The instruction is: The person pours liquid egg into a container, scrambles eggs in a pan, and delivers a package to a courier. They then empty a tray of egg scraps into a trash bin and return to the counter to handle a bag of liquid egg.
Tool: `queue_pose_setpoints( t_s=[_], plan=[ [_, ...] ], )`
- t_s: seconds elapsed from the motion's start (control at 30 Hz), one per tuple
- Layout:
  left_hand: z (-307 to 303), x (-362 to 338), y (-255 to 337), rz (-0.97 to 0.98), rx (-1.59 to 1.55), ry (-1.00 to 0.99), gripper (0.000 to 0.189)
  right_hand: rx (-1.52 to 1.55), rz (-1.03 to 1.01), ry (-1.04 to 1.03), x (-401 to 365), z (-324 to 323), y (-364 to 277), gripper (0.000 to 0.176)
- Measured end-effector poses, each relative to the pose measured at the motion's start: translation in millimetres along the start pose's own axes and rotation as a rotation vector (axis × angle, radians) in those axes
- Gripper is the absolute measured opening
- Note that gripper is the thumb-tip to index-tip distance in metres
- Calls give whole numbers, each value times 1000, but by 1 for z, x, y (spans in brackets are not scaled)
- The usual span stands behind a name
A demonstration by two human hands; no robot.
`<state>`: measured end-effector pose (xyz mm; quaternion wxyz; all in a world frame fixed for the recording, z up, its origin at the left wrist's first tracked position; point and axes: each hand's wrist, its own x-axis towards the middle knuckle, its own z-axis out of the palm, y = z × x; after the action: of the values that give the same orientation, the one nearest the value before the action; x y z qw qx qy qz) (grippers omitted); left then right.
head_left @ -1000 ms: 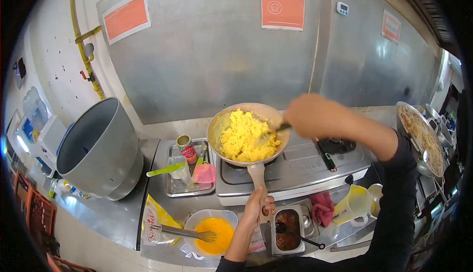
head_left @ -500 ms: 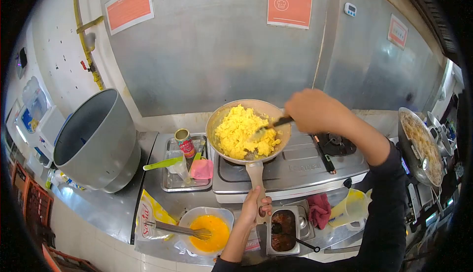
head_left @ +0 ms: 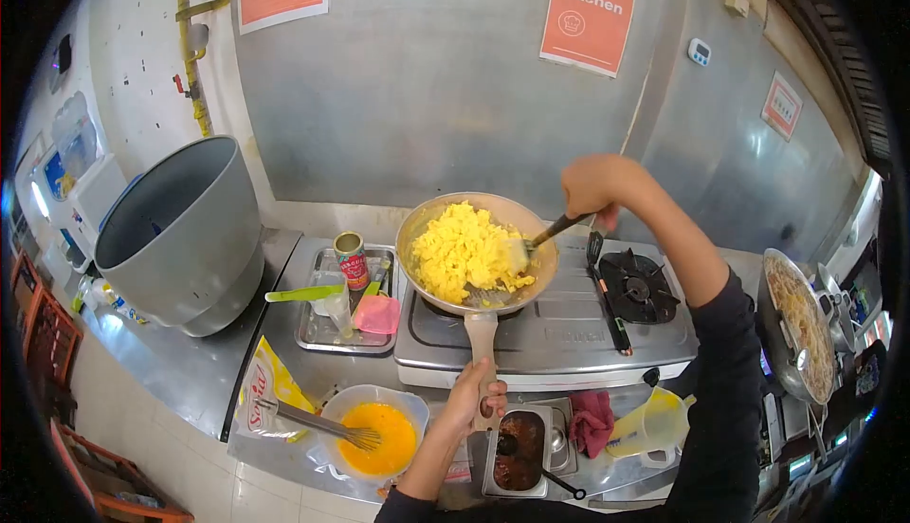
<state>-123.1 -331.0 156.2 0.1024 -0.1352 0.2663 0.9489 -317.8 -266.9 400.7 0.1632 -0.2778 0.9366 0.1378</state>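
Note:
A pan (head_left: 412, 229) of yellow scrambled eggs (head_left: 464, 250) sits on the stove (head_left: 569, 333). My left hand (head_left: 476, 396) is wrapped round its handle (head_left: 482, 338). My right hand (head_left: 599, 188) grips the dark handle of a spatula (head_left: 518, 254), whose pale blade touches the eggs at the pan's right side. Below on the left, a bowl (head_left: 417, 409) holds beaten egg with a whisk (head_left: 332, 426) leaning in it. Near my left wrist, a metal container (head_left: 543, 442) of dark red sauce has a black ladle in it.
A tray (head_left: 308, 333) with a can (head_left: 352, 262) and utensils lies left of the stove. Farther left stands a large grey pot (head_left: 190, 238). A black burner (head_left: 640, 286), red cloth (head_left: 592, 423), yellowish jug (head_left: 654, 425) and noodle-filled wok (head_left: 801, 324) are on the right.
The spatula has moved right across the pan, its blade now near the right side with the eggs pushed leftward. The camera view has shifted and tilted slightly.

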Motion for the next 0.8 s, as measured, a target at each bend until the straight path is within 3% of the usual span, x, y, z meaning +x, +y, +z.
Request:
queue_pose_setpoints(
  t_s=[0.13,0.2,0.23,0.3,0.4,0.53,0.6,0.73,0.8],
  plan=[
    [3,0,2,15,42,31,20,-348,-7,-146,80,17,37,18],
    [2,0,3,9,51,28,19,78,-29,-117,113,32,59,20],
    [2,1,3,-1,55,16,19,72,-36,-112,129,46,67,20],
    [0,3,2,9,69,12,18,-26,-716,526,143,82,77,18],
    [4,2,1,9,75,13,18,-196,-645,667,114,104,69,22],
    [1,1,4,6,59,18,17,-404,-545,682,62,128,72,24],
    [-3,3,2,4,40,-1,16,-670,-561,721,37,139,77,34],
    [0,2,4,3,27,7,18,-563,-470,735,4,123,74,29],
    [1,2,3,8,59,43,20,-238,-421,614,3,99,74,24]
  ],
)
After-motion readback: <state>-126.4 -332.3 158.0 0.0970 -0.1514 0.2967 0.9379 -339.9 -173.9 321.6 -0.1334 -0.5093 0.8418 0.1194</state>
